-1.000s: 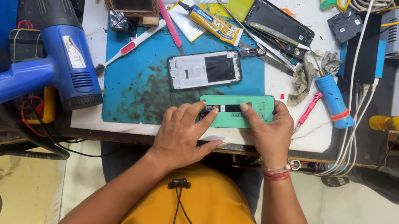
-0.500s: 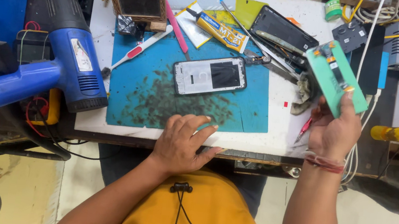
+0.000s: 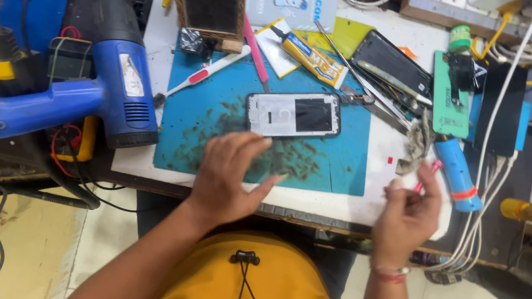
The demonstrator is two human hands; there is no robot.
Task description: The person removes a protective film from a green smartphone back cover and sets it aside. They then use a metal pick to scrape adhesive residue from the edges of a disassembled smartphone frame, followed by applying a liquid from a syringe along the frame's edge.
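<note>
Bench stock, largest first. Blue heat gun point(image 3: 109, 91): lies at your far left, off the mat. Blue work mat point(image 3: 339, 169): spread across the white bench top point(image 3: 367, 211), speckled with dark scraps. Phone frame point(image 3: 294, 114): flat on the mat's upper middle, just beyond your left hand point(image 3: 229, 179), which hovers over the mat with fingers loosely spread, holding nothing. Green jig point(image 3: 448, 95): set down at the upper right, beside a dark phone point(image 3: 508, 109). Blue cylinder point(image 3: 458, 175): lies right of the mat. Your right hand point(image 3: 408, 216): raised by the bench edge, fingertips pinched near a small pink pen point(image 3: 428, 174); whether it grips the pen you cannot tell.
</note>
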